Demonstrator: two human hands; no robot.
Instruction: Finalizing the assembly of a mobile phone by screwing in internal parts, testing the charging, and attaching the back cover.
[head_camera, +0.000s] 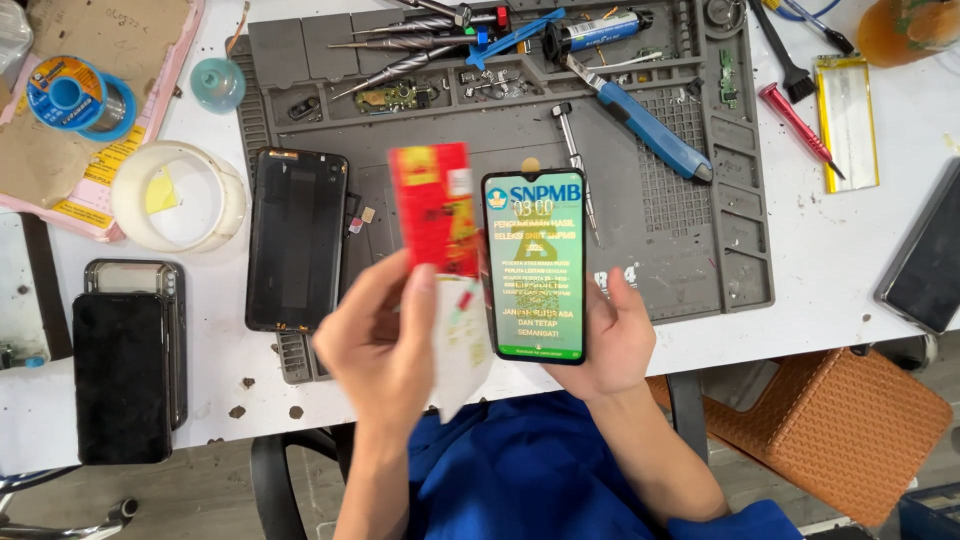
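My right hand (612, 345) holds a smartphone (535, 265) upright, its screen lit green with text. My left hand (380, 340) holds a red and white card (438, 210), blurred as if in motion, just left of the phone and nearly touching it. Both hands hover over the near edge of a grey repair mat (690, 240) on a white table (840, 250). A black phone back cover (297, 240) lies on the mat's left edge beside my left hand.
Tweezers, a blue-handled screwdriver (640, 120) and small parts lie on the mat. A tape roll (178, 195), solder spool (70, 95), two dark phones (125, 375), a battery (847, 120), a red screwdriver (800, 128) and another phone (925, 255) surround it. An orange stool (850, 420) stands right.
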